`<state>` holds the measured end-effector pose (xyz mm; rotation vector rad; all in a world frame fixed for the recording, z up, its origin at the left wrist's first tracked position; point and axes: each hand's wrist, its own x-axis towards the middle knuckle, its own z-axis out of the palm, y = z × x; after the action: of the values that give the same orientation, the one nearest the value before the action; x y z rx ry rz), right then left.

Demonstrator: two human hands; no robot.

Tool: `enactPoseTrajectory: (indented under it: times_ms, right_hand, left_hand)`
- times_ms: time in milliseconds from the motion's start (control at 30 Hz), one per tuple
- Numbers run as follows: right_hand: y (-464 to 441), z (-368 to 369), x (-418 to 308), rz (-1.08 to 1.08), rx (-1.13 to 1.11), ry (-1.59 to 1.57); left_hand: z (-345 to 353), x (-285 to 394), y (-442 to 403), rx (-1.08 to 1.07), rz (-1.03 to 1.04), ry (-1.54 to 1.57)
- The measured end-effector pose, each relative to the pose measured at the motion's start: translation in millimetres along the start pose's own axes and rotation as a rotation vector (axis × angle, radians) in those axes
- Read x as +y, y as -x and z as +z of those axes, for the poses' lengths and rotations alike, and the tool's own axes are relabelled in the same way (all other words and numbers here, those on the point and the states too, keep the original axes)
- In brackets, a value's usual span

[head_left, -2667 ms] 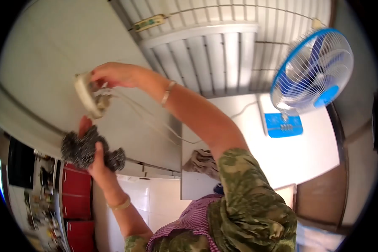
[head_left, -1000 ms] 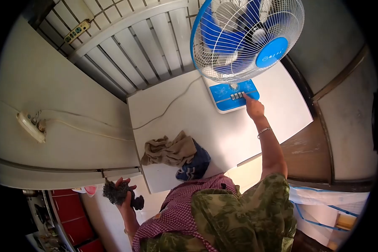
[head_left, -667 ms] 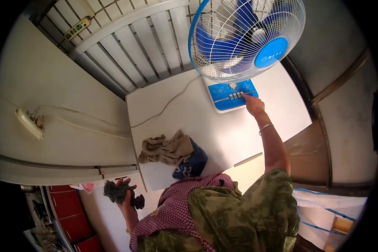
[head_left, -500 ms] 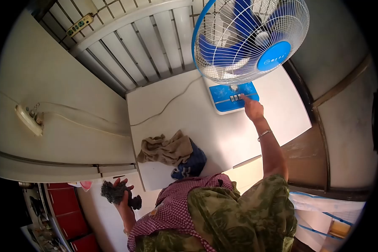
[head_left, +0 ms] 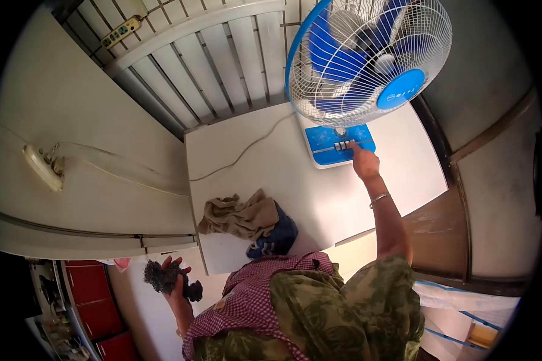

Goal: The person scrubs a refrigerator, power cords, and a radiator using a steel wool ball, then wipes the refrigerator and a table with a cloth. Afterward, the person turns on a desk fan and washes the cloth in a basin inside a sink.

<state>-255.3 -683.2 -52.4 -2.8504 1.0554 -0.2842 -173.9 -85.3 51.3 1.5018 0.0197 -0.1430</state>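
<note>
At the lower left, my left hand (head_left: 177, 284) is wrapped round a dark grey, mesh-like bundle (head_left: 161, 277), with part of it hanging on the wrist side. My right hand (head_left: 365, 162) reaches to the blue base (head_left: 328, 156) of a fan, one finger on the row of buttons (head_left: 345, 145) and the other fingers curled in; nothing shows in its grip. The fan head (head_left: 367, 60), with blue blades in a white cage, stands above the base. A brown cloth (head_left: 241, 216) lies beside a dark blue cloth (head_left: 277, 236) on the white table (head_left: 307, 204).
A power strip (head_left: 44, 167) with cords is on the pale surface at the left. Another strip (head_left: 121, 32) hangs on the tiled wall. A slatted white panel (head_left: 205, 66) stands behind the table. Red cabinets (head_left: 93, 301) are at the lower left.
Since the oldest frame, my right hand has left the power strip and moved right to the fan's buttons. My left hand has lowered with the grey bundle. Over the last second both hands barely moved.
</note>
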Motion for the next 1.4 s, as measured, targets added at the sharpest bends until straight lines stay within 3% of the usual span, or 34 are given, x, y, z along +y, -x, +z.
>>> enactPoseTrajectory:
  times_ms: [133,200,267,333,400,567,667,733,867,1067,1267,1400]
  right_hand:
    - [6,16,3,0.019,0.039,-0.085]
    - [4,35,-3,-0.014,0.023,-0.088]
    - [2,82,-4,-0.297,0.216,-0.186]
    - [-1,21,-101,-0.417,0.118,-0.539]
    - [-7,15,-171,-0.556,0.128,-0.554]
    - [-7,-61,-336,-0.921,0.148,-1.047]
    - [-15,-131,-415,-0.924,-0.017,-1.358]
    - [-31,-154,-462,-0.951,0.068,-1.481]
    - [-68,-228,-532,-1.082,-0.354,-1.615]
    - [-106,-245,-613,-1.245,-0.929,-1.584]
    - [-99,-244,-639,-1.328,-1.271,-1.65]
    - [-94,-252,-634,-1.342,-1.36,-1.588]
  left_hand:
    - [8,11,4,0.017,0.005,0.04]
    - [-21,-40,-15,0.0,-0.064,-0.063]
    - [-37,-50,-19,-0.007,-0.061,-0.081]
    - [-29,-45,-7,-0.072,-0.024,0.001]
    - [5,12,10,-0.022,-0.104,0.032]
    - [-9,20,17,0.03,-0.12,-0.009]
    - [-44,-3,30,0.062,-0.081,-0.165]
    - [-76,-30,38,0.083,-0.052,-0.235]
    - [-89,-24,57,0.182,-0.107,-0.255]
    - [-70,8,73,0.308,-0.172,-0.063]
    - [-51,29,74,0.354,-0.178,-0.06]
    - [-55,27,72,0.346,-0.175,-0.045]
